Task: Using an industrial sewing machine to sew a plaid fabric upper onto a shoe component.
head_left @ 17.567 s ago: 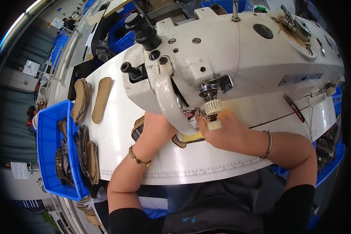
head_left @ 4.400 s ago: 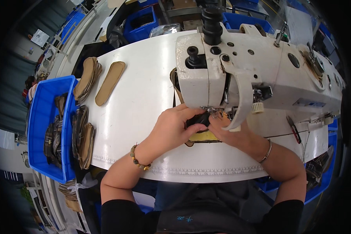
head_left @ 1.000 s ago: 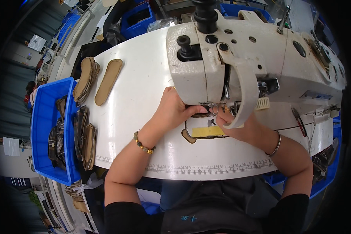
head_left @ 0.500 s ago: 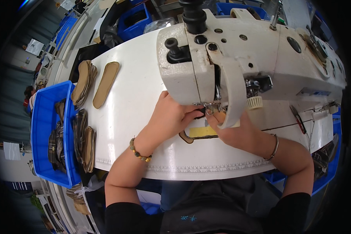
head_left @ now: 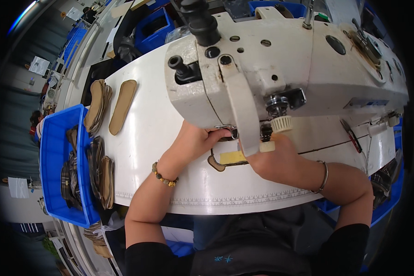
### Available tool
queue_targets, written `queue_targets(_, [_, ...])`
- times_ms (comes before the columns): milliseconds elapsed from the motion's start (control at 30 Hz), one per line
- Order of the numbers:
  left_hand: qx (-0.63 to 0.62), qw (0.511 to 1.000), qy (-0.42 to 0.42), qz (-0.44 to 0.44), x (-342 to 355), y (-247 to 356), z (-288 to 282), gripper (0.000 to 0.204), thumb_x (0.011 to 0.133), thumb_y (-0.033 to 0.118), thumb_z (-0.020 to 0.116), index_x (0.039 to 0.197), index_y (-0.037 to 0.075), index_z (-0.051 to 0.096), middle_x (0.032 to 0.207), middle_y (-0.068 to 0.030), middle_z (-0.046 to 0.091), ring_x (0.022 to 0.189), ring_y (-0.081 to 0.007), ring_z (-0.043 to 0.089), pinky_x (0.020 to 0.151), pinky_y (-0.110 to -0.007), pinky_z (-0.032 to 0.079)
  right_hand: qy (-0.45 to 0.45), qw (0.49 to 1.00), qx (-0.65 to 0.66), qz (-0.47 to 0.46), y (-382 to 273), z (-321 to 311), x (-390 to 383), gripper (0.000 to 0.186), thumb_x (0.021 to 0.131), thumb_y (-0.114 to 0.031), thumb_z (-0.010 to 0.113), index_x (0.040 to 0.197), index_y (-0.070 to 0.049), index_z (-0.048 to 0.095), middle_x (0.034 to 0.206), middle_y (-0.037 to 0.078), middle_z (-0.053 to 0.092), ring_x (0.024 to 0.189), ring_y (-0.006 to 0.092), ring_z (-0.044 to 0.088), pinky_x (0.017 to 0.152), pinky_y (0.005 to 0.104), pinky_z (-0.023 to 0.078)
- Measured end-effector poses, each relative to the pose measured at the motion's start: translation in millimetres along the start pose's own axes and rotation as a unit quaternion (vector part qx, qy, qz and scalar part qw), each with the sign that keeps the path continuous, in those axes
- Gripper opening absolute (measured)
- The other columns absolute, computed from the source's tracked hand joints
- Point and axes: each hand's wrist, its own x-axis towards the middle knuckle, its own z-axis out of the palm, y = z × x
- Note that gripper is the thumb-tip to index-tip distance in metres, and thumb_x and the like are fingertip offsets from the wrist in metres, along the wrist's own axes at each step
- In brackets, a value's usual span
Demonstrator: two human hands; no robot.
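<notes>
Since half a second ago, the view has swung so that the sewing machine [head_left: 290, 64] sits farther left in the frame, and the right hand [head_left: 273, 161] now lies farther right of the needle area, its fingertips gone behind the curved white guard [head_left: 246, 110]. Largest is the white table [head_left: 142, 170], spread across the middle, with the machine over its upper right. At the left edge of the frame stands a blue bin [head_left: 52, 154] holding dark plaid pieces [head_left: 69, 179]. Right of the bin's top lies a stack of brown soles [head_left: 95, 108]. At the centre, the left hand [head_left: 191, 142] is held narrow, thumb toward the needle; its fingers are mostly hidden, so its grip cannot be told. Nor can the right hand's, its fingertips being out of sight. A single brown sole [head_left: 123, 108] lies flat beside the stack. Below the left thumb, just left of centre, are a yellow strip [head_left: 232, 158] and a rounded brown end [head_left: 216, 164]. Smallest, a dark piece [head_left: 225, 139] shows at the thumb, near the needle.
</notes>
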Motion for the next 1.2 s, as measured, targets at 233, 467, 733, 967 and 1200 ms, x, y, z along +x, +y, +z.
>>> queue_targets(233, [-0.017, 0.999, 0.0, -0.034, -1.6, 4.4, -1.2, 0.023, 0.075, 0.01, 0.081, 0.098, 0.007, 0.076, 0.091, -0.0081, 0.074, 0.083, -0.026, 0.069, 0.077, -0.035, 0.054, 0.014, 0.999, 0.026, 0.017, 5.6, -5.6, 6.8, 0.02, 0.067, -0.012, 0.068, 0.084, -0.002, 0.071, 0.058, 0.007, 0.055, 0.052, 0.0216, 0.059, 0.045, 0.0351, 0.044])
queue_targets(467, [0.103, 0.994, 0.031, 0.023, -1.1, 16.4, 4.1, 0.026, 0.069, 0.011, 0.082, 0.095, 0.01, 0.077, 0.099, -0.0051, 0.073, 0.093, -0.0296, 0.067, 0.082, -0.04, 0.052, 0.017, 0.997, 0.077, -0.002, 9.3, 10.6, 0.4, 0.01, 0.06, -0.014, 0.068, 0.058, -0.007, 0.06, 0.055, 0.008, 0.052, 0.051, 0.0247, 0.059, 0.044, 0.038, 0.045])
queue_targets(733, [0.18, 0.981, 0.068, -0.016, 0.6, 20.1, 5.8, 0.013, 0.076, 0.004, 0.076, 0.088, 0.003, 0.072, 0.081, -0.013, 0.072, 0.069, -0.0261, 0.069, 0.062, -0.033, 0.054, 0.0, 0.999, 0.045, -0.003, 3.7, 4.3, 2.3, 0.011, 0.059, -0.012, 0.067, 0.057, -0.008, 0.057, 0.053, 0.009, 0.05, 0.049, 0.024, 0.058, 0.044, 0.0367, 0.044])
queue_targets(967, [0.216, 0.973, 0.057, -0.054, -6.9, -4.6, 11.0, 0.021, 0.076, 0.011, 0.076, 0.097, 0.011, 0.076, 0.089, -0.0058, 0.074, 0.084, -0.0235, 0.069, 0.077, -0.033, 0.054, 0.005, 0.997, 0.08, 0.002, 3.5, -11.3, 10.1, 0.015, 0.062, -0.012, 0.068, 0.055, -0.008, 0.055, 0.058, 0.011, 0.057, 0.049, 0.0231, 0.06, 0.043, 0.0351, 0.044])
queue_targets(1200, [0.208, 0.974, 0.066, -0.058, -6.4, 10.7, 14.3, 0.028, 0.07, 0.012, 0.081, 0.097, 0.004, 0.075, 0.089, -0.0085, 0.074, 0.086, -0.0261, 0.068, 0.082, -0.035, 0.052, 0.034, 0.996, 0.082, 0.001, 3.6, -17.7, 13.8, 0.01, 0.064, -0.011, 0.069, 0.059, -0.004, 0.065, 0.067, 0.015, 0.065, 0.05, 0.0205, 0.062, 0.043, 0.032, 0.047])
